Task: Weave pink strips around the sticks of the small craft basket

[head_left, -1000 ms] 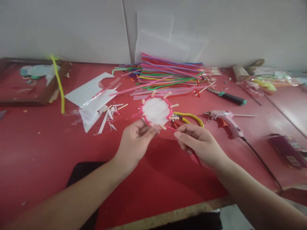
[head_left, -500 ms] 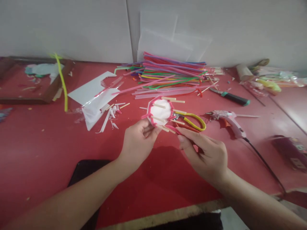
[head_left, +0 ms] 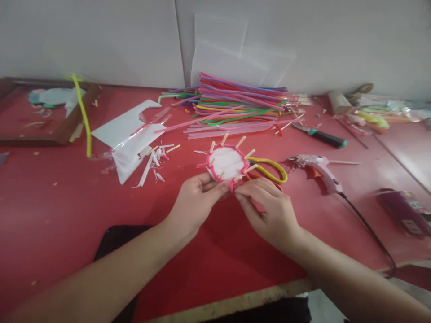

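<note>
A round white disc with short pale sticks standing around its rim is held above the red table. Pink pipe cleaner winds around the sticks along the edge. My left hand grips the disc at its lower left, thumb near the front rim. Close by on the right, my right hand pinches the pink pipe cleaner at the front edge of the disc. Yellow-and-red-handled pliers lie just behind my right hand, their head partly hidden by the disc.
Coloured pipe cleaners are heaped at the back. White paper and scraps lie left. To the right are a cutter, a pink glue gun with cord and a maroon box. A black object lies front left.
My right hand has moved left, close to my left hand, bringing the pink pipe cleaner against the front rim. The disc has tilted, and its sticks now point more upward.
</note>
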Demonstrator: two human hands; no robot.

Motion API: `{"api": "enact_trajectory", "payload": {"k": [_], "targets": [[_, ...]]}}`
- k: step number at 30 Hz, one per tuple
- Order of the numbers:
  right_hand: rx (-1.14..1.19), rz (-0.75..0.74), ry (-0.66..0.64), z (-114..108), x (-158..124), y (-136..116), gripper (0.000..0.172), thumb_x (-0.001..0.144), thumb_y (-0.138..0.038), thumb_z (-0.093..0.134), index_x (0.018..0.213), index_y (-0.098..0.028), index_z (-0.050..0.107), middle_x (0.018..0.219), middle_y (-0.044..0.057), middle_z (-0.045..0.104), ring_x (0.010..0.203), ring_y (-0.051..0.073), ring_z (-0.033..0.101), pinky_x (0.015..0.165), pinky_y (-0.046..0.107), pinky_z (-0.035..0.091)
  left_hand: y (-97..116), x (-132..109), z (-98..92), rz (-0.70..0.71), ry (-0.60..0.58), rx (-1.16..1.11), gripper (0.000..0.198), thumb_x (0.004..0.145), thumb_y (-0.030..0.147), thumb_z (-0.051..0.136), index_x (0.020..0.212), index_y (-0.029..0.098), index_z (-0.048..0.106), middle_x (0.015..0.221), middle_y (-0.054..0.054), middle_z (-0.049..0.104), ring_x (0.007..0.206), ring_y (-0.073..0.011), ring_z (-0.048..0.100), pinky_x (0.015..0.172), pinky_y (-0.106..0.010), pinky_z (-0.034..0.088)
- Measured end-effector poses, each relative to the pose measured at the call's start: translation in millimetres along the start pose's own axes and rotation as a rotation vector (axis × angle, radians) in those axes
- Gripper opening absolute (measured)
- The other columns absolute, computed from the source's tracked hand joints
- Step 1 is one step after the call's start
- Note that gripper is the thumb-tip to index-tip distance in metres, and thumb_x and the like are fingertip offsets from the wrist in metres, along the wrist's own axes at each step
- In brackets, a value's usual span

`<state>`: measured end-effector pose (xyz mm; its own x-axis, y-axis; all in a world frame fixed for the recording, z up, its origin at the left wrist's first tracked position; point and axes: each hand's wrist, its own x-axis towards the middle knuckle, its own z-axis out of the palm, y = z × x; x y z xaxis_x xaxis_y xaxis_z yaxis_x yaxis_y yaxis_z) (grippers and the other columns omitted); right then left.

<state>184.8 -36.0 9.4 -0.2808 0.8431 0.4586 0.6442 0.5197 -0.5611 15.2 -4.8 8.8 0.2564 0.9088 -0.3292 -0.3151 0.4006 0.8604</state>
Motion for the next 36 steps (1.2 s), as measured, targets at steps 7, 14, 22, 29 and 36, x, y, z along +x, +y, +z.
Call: {"api": "enact_trajectory", "payload": {"k": [7, 14, 22, 29, 36], "targets": [[0.148, 0.248, 0.055, -6, 5, -8, 0.007, 0.088, -0.021, 0.062, 0.092, -0.020, 0.068, 0.078, 0.002, 0.072, 0.064, 0.013, 0.065, 0.057, 0.024, 0.052, -2, 0, 1.3, -0.009, 0.032, -0.062, 0.021, 0.072, 0.024, 0.081, 0.091, 0.017, 0.076, 0.091, -0.006, 0.080, 0.092, -0.0199, 0.073, 0.090, -0.034, 0.056], [-0.221, -0.167, 0.164, -3, -1, -1, 0.021, 0.088, -0.014, 0.062, 0.105, -0.021, 0.073, 0.067, 0.000, 0.068, 0.057, 0.012, 0.061, 0.058, 0.024, 0.052, -3, -4, 4.1, -0.023, 0.015, 0.050, 0.019, 0.077, 0.024, 0.077, 0.095, 0.018, 0.076, 0.096, -0.006, 0.080, 0.094, -0.0189, 0.072, 0.086, -0.030, 0.056], [-0.317, -0.206, 0.130, 4, -4, 4, 0.017, 0.092, -0.016, 0.058, 0.099, -0.016, 0.074, 0.062, 0.001, 0.061, 0.056, 0.013, 0.054, 0.058, 0.026, 0.048, -1, -3, 2.1, -0.068, -0.001, 0.015, 0.025, 0.074, 0.024, 0.080, 0.097, 0.016, 0.075, 0.095, -0.007, 0.079, 0.087, -0.0170, 0.073, 0.088, -0.031, 0.056], [-0.327, -0.213, 0.099, 1, 1, 6, 0.024, 0.094, -0.015, 0.051, 0.093, -0.013, 0.075, 0.060, 0.002, 0.054, 0.057, 0.015, 0.050, 0.057, 0.029, 0.044, 3, -2, 1.0, -0.122, -0.058, -0.072, 0.015, 0.077, 0.023, 0.077, 0.089, 0.015, 0.076, 0.092, -0.008, 0.079, 0.088, -0.0181, 0.073, 0.091, -0.034, 0.056], [-0.266, -0.250, 0.055, -1, 4, 11, 0.029, 0.090, -0.006, 0.046, 0.093, -0.019, 0.072, 0.074, 0.004, 0.066, 0.063, 0.016, 0.054, 0.063, 0.029, 0.047, 2, 0, -0.5, -0.151, -0.061, -0.070, 0.011, 0.073, 0.024, 0.079, 0.080, 0.016, 0.077, 0.087, -0.006, 0.079, 0.082, -0.0174, 0.072, 0.088, -0.034, 0.056]]}}
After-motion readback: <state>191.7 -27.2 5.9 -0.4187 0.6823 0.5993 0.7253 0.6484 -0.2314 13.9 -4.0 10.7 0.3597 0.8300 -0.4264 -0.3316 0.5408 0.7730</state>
